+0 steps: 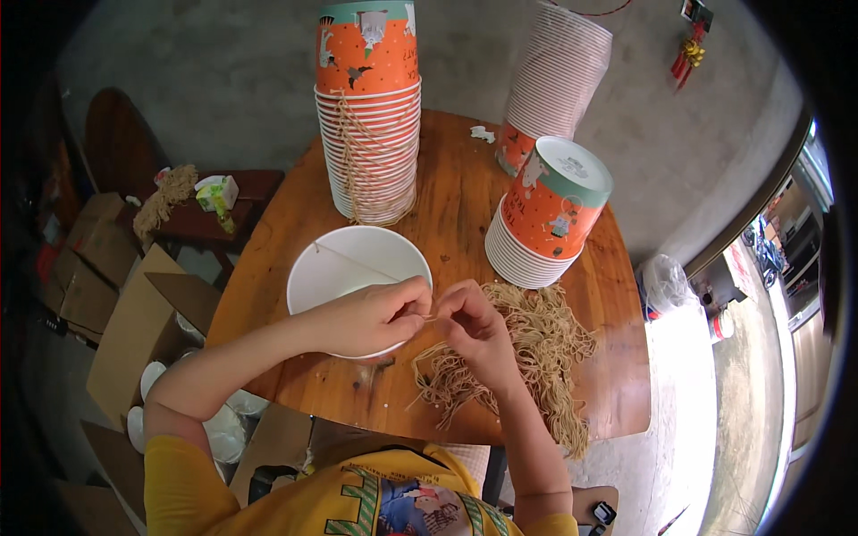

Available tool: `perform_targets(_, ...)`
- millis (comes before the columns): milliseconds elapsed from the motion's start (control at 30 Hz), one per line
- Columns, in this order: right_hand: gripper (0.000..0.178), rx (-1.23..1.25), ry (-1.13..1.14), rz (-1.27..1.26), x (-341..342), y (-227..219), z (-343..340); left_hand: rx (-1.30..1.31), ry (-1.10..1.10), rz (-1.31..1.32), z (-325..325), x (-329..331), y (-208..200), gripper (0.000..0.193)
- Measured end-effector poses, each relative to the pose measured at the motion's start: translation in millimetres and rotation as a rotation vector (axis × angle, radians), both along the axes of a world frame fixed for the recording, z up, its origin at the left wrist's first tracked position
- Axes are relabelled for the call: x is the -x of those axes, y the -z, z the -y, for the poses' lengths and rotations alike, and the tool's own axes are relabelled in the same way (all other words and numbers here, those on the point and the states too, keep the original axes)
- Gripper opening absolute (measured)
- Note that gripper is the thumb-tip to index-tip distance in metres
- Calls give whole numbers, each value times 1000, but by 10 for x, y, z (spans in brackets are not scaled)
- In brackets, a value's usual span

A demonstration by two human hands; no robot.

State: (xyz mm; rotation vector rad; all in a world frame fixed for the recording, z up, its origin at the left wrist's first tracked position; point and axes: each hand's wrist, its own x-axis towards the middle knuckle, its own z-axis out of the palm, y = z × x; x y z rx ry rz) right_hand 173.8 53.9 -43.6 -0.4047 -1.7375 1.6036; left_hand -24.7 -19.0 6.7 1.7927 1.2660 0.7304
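Observation:
A white paper bucket (315, 275) stands mouth up at the table's near middle, a tan cord (353, 262) stretched across its opening. Over the bucket's right rim, my left hand (386, 313) is closed, thumb and forefinger pinching the cord. Close beside it, my right hand (474, 330) pinches at the cord's end with curled fingers. Just what the fingertips grip between them is very small. A heap of tan cords (545, 357) lies under and right of my right hand, spilling over the table's front edge.
Behind the bucket rises a tall stack of orange buckets (371, 152) with cords hanging on it. A shorter stack (550, 214) and a plastic-wrapped stack (559, 76) stand right on the wooden table (456, 179). An open carton (134, 339) with wrapped buckets sits at left.

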Motion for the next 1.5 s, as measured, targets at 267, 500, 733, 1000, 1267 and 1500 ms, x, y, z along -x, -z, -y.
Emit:
perform_targets(267, 11, -227, 111, 97, 63, 70, -2, -696, -102, -468, -8, -160, 24, 12)
perform_targets(500, 13, -249, 232, 27, 95, 24, 143, 499, -226, 652, -147, 42, 109, 10)
perform_targets(733, 21, -596, 387, 149, 98, -99, 262, 643, -238, 748, -155, 11, -2, 9)
perform_targets(1000, 30, -792, 399, 200, 33, -117, 154, 378, -316, 584, -84, -8, -3, 18)
perform_targets(1267, 32, -844, 396, 252, 8, -122, 175, 401, -356, 631, -38, -42, -15, 18)
perform_targets(1500, 31, -777, 368, 209, 26, -66, 138, 438, -344, 767, -12, -18, 42, 22)
